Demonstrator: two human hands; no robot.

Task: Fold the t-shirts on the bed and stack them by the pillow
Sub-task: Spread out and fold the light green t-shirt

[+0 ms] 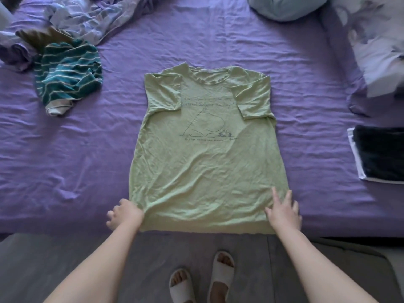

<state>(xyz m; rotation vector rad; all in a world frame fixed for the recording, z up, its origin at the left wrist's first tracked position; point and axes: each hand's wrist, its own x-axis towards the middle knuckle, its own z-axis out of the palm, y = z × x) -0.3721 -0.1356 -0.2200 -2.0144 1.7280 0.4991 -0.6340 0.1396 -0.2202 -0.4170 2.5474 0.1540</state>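
Grey flooring (65, 259) runs along the bottom of my view, with two feet in white slide sandals (203, 281) standing at the edge of the purple-sheeted bed (65, 160). My left hand (123, 214) curls its fingers round the near left corner of the light green printed t-shirt (203, 162), bunching the hem into a small ridge. My right hand (283, 212) lies flat with fingers spread and straight, pressing on the near right corner of the same shirt. That shirt lies face up, spread between and beyond both hands, its hem hanging slightly over the mattress edge, sleeves folded inward over the chest and collar pointing away from me. Further off on the right sits a dark folded garment on a white one (380, 154), near the pale floral pillow (376, 51). On the far left a crumpled teal striped shirt (70, 77) rests beside a rumpled lilac duvet (87, 20).
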